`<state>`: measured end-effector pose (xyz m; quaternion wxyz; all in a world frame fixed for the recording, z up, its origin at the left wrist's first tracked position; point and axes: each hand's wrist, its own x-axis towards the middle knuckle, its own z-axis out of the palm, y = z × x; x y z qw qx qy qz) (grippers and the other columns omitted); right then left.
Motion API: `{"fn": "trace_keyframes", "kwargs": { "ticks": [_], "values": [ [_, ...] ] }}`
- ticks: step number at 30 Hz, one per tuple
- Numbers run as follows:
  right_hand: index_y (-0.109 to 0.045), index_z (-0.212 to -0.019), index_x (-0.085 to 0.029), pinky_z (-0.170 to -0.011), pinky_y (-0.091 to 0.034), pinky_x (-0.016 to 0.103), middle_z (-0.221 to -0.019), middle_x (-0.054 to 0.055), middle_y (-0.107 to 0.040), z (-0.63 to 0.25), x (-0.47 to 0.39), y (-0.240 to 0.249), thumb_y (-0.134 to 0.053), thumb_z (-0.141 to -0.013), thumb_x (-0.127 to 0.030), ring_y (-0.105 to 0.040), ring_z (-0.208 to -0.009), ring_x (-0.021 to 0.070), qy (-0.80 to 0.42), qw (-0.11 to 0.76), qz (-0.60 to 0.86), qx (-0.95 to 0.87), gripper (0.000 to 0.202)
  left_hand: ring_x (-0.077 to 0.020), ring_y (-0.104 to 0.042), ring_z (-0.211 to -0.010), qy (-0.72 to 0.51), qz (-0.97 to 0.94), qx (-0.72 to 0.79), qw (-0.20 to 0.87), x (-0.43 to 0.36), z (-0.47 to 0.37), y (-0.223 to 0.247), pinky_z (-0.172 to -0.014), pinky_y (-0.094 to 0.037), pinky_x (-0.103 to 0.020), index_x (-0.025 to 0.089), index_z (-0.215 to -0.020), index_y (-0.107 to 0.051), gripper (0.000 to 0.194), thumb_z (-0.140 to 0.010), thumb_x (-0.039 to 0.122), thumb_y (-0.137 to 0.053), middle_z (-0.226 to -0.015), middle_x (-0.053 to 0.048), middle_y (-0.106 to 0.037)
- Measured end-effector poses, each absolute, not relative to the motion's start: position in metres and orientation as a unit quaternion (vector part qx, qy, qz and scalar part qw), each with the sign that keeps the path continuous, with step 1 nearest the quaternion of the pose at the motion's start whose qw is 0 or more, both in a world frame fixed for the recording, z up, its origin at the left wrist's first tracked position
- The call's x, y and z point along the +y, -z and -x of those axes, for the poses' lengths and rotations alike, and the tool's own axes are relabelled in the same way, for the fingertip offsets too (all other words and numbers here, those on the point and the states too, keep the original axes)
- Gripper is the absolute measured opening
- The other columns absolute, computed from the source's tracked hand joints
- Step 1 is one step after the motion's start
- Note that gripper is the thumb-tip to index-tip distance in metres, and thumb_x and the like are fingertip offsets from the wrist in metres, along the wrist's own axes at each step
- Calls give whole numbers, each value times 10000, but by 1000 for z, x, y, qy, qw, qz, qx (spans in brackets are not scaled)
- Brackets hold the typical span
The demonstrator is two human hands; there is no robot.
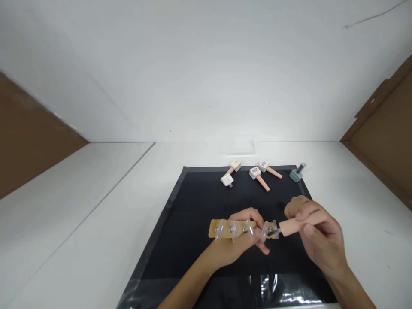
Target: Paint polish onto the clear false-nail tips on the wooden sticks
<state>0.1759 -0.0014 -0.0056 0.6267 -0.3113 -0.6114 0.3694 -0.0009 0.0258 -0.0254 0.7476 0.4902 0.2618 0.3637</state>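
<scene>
My left hand (231, 249) is closed round a yellowish nail tip stand (224, 228), a flat strip carrying several clear false nails (219, 229). Its thumb and fingers grip the strip toward the right end. In my right hand (322, 236) is a nail polish brush (289, 227), pinched by its long peach cap. The dark bristle end points left and meets, or nearly meets, the clear false nail (265, 231) near the strip's right end. Whether the bristles press on that nail I cannot tell.
Nail polish bottles lie at the back of the black mat (199, 197): a white one (255, 172) with a peach cap among several alike. A teal bottle (296, 175) with a grey cap is at the mat's right corner. Behind is a clear plastic tray (238, 148) near the white wall.
</scene>
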Motion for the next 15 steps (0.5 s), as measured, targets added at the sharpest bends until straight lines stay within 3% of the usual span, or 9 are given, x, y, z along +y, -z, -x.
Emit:
{"fn": "trace_keyframes", "kwargs": {
  "ticks": [5, 11, 15],
  "values": [
    [-632, -906, -267, -570, -419, 299, -710, 15, -573, -176, -3, -3, -552, -919, -303, -509, -650, 176, -354, 566, 330, -667, 89, -108, -638, -529, -355, -529, 276, 719, 24, 2, 22, -495, -474, -184, 155, -697, -527, 420, -715, 543, -686, -641, 22, -561],
    [-614, -873, -255, -569, -415, 314, -704, 16, -560, -179, -2, -6, -523, -933, -316, -500, -650, 180, -326, 580, 333, -667, 125, -123, -639, -530, -351, -569, 294, 683, 23, 2, 16, -500, -468, -206, 161, -671, -525, 431, -723, 567, -660, -638, 0, -596],
    [-623, -842, -265, -576, -415, 323, -698, 12, -582, -182, -1, -5, -540, -924, -260, -503, -639, 180, -342, 545, 307, -702, 116, -119, -635, -520, -352, -577, 295, 676, 24, 2, 15, -486, -457, -199, 158, -658, -518, 437, -725, 567, -657, -634, 0, -593]
  ]
}}
